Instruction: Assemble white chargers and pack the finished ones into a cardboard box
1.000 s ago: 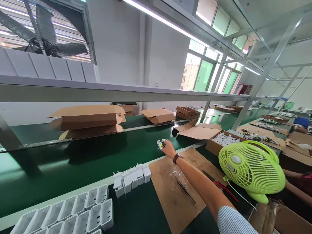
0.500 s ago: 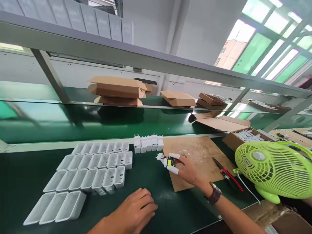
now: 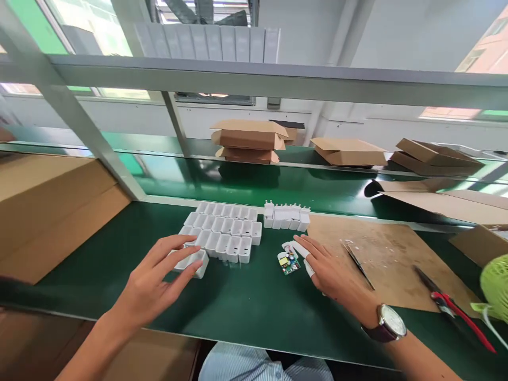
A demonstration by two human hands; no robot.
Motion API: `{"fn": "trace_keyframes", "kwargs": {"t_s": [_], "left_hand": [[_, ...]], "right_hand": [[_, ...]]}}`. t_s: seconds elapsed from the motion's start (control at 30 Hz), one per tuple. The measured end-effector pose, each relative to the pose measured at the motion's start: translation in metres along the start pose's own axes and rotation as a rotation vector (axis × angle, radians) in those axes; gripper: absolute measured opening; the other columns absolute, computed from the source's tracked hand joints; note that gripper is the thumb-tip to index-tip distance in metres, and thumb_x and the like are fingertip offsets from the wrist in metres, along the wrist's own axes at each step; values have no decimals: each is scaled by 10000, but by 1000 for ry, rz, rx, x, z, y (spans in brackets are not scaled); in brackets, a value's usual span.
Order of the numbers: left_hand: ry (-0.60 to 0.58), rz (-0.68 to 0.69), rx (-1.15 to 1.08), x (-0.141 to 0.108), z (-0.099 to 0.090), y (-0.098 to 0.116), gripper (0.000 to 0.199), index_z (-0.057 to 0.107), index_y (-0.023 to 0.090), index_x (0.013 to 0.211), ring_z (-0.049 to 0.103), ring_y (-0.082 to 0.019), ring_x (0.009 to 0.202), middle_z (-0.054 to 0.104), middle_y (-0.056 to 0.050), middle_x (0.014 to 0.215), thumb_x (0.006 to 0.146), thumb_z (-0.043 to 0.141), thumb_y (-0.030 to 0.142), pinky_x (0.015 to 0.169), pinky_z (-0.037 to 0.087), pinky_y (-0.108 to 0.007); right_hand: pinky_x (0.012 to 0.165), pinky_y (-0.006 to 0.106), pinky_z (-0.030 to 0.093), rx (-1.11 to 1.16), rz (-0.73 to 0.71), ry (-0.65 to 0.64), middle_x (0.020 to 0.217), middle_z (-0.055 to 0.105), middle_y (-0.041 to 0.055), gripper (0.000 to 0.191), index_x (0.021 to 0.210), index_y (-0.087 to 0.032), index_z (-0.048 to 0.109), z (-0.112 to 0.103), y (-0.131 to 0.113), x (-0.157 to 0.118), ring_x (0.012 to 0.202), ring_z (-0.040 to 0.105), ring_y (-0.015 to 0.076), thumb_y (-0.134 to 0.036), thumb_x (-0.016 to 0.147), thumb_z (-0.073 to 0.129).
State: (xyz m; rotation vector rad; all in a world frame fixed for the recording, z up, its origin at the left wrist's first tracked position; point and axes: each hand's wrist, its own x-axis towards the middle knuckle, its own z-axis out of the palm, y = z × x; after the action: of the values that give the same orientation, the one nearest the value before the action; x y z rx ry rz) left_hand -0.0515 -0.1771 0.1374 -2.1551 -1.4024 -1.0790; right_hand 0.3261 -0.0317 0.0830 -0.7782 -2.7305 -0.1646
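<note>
Loosely, the left hand (image 3: 159,280) holds its fingers apart over a white rectangular plastic box (image 3: 203,261), the right hand (image 3: 332,269) beside a green circuit board (image 3: 289,263), grip unclear.

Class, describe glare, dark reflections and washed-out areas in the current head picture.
Head view: pale glare on the glossy green strip; head view: dark patch below the stacked cardboard boxes; head view: upper-left window bleached nearly white; head view: markings on the circuit board too small to read.

A green circuit board (image 3: 291,264) — component side up — is right of open white trays (image 3: 223,244) in rows.
</note>
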Motion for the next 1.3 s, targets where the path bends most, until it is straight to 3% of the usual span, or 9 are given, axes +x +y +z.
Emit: {"fn": "trace_keyframes", "kwargs": {"t_s": [0.2, 0.33, 0.53, 0.63, 0.73, 0.9, 0.97, 1.1, 1.3], "left_hand": [[-328, -124, 179, -54, -4, -19, 239, 658, 232, 1188, 577, -315, 1300, 597, -129, 1396, 968, 647, 326, 1017, 578, -489], [-375, -161, 204, -69, 9, -18, 161, 664, 221, 1127, 516, -330, 1384, 571, -138, 1436, 988, 594, 261, 1074, 535, -533], [-355, -96, 47, -46, 8, 2, 132, 645, 204, 940, 567, -272, 1321, 590, -118, 1378, 997, 540, 149, 1022, 568, -449], [-456, -69, -78, -34, 14, 18, 147, 638, 211, 985, 627, -229, 1230, 540, -121, 1442, 1014, 507, 151, 903, 609, -353], [-484, 23, -180, -21, 37, 32, 145, 625, 202, 988, 658, -222, 1191, 536, -130, 1464, 1022, 491, 155, 890, 621, -343], [-520, 125, -197, -2, 82, 47, 132, 613, 192, 986, 656, -257, 1224, 576, -128, 1439, 1007, 494, 139, 956, 621, -410], [-550, 135, -191, 1, 92, 48, 139, 606, 192, 1010, 670, -260, 1203, 567, -133, 1451, 1011, 476, 143, 930, 631, -409], [-591, 101, -234, 3, 103, 46, 137, 595, 194, 1049, 704, -235, 1127, 554, -137, 1457, 1027, 460, 184, 910, 631, -386], [-632, 49, -317, 7, 119, 44, 78, 574, 204, 1000, 703, -221, 1095, 516, -134, 1479, 1021, 518, 254, 886, 623, -374]], "right_hand": [[1025, 475, 578, 92, -47, -49, 1327, 657, 129, 759, 1435, -169, 499, 5, -3, 16, 1208, 652, 286, 29, 705, 438], [887, 407, 620, 198, 34, -119, 1152, 706, 121, 491, 1262, -187, 611, 3, -1, 14, 1024, 708, 271, -72, 807, 468], [892, 428, 597, 269, 86, -24, 1127, 672, 102, 373, 1262, -212, 593, -6, -8, 0, 993, 688, 269, -161, 899, 523], [953, 489, 574, 251, 78, -61, 1316, 615, 133, 309, 1139, -217, 629, -16, -12, -9, 1143, 653, 313, -114, 855, 564], [1063, 501, 532, 379, 98, -112, 1526, 493, 132, 325, 1126, -211, 634, -15, -10, -10, 1361, 536, 325, -96, 825, 592], [938, 399, 597, 538, 188, -187, 1206, 694, 95, 539, 1417, -212, 547, 0, -9, -4, 1052, 697, 241, -141, 884, 585], [911, 394, 599, 554, 198, -196, 1160, 702, 83, 537, 1427, -223, 547, 4, -11, -4, 1008, 693, 239, -174, 895, 606], [974, 397, 574, 588, 140, -142, 1269, 657, 120, 571, 1414, -191, 550, 7, -15, -6, 1183, 618, 262, -114, 854, 622], [857, 382, 601, 565, 151, -54, 1053, 670, 81, 491, 1311, -202, 591, 4, -19, -12, 979, 651, 246, -88, 834, 616]]}}
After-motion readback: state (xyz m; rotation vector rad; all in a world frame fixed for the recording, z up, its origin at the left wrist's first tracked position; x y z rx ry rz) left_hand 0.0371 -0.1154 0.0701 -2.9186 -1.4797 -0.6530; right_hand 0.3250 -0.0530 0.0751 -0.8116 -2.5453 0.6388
